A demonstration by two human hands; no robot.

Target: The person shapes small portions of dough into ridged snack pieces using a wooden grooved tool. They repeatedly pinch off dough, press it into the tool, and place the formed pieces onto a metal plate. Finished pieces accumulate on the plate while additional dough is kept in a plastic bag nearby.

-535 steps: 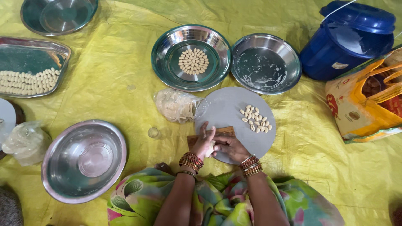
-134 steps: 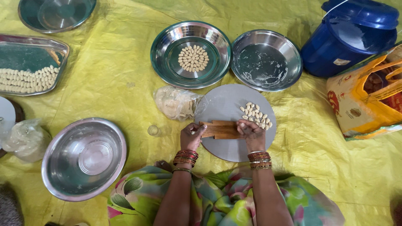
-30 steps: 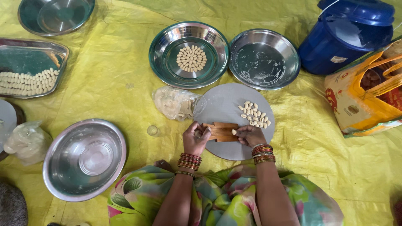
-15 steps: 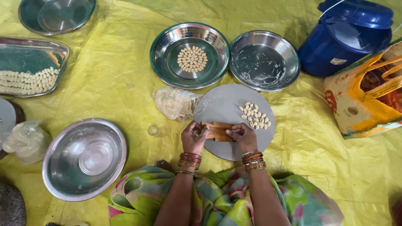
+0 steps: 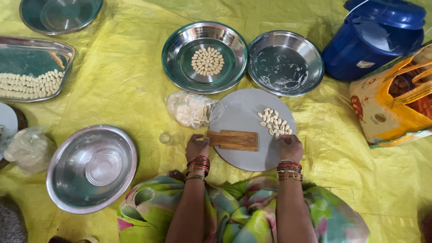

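Observation:
A ridged wooden board (image 5: 233,140) lies on a round grey plate (image 5: 245,114). My left hand (image 5: 197,147) rests at the board's left end, fingers curled against its edge. My right hand (image 5: 290,146) sits on the plate's right rim, off the board, next to a small heap of pale shaped dough pieces (image 5: 274,122). Whether a piece is pinched in its fingers I cannot tell. A clear bag of dough (image 5: 189,109) lies just left of the plate.
A steel bowl with shaped pieces (image 5: 205,57) and a floury steel bowl (image 5: 285,63) stand beyond the plate. A large steel bowl (image 5: 92,167) is at my left, a tray of pieces (image 5: 31,67) far left. A blue bucket (image 5: 373,38) and an orange bag (image 5: 396,101) stand right.
My right hand has left the wooden board and moved right to the plate's edge beside the heap. My left hand has stayed at the board's left end.

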